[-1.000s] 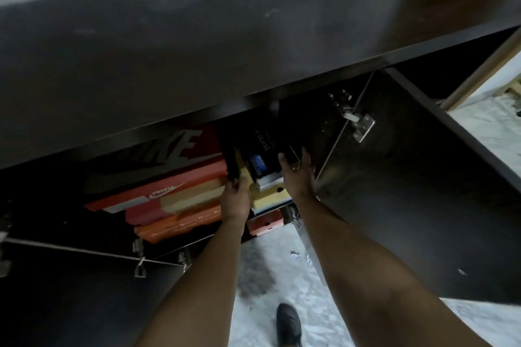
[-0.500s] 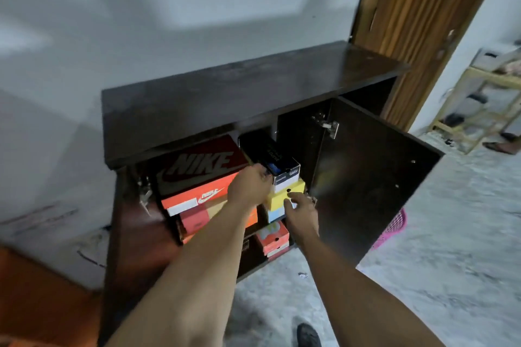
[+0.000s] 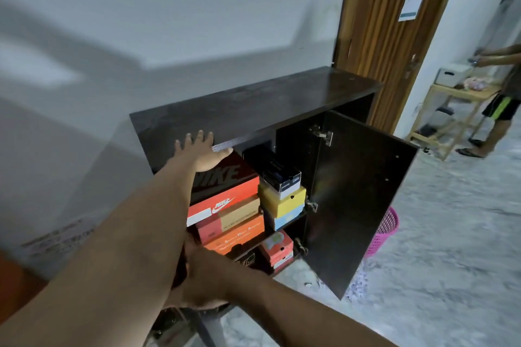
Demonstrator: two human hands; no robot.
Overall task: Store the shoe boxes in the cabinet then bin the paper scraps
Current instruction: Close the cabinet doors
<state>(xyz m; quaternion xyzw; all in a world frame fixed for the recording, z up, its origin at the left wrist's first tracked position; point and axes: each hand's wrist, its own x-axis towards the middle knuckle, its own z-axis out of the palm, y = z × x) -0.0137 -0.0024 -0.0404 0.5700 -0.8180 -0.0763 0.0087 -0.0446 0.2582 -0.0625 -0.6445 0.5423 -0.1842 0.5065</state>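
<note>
The dark cabinet stands open against the wall, full of stacked shoe boxes. A big red and black Nike box tops the left stack, above orange boxes. A black box sits on a yellow box on the right, and a small red box is on the lower shelf. My left hand lies flat with fingers spread on the cabinet's top front edge. My right hand is low at the cabinet's left side, partly behind my left arm, its grip hidden. Paper scraps lie on the floor.
The right cabinet door swings out wide. A pink mesh basket stands on the floor behind it. A wooden room door is beyond the cabinet. Another person stands by a wooden rack at far right.
I have pulled back from the cabinet. My left hand let go of the black box and rose to the cabinet top. My right hand dropped down to the left.
</note>
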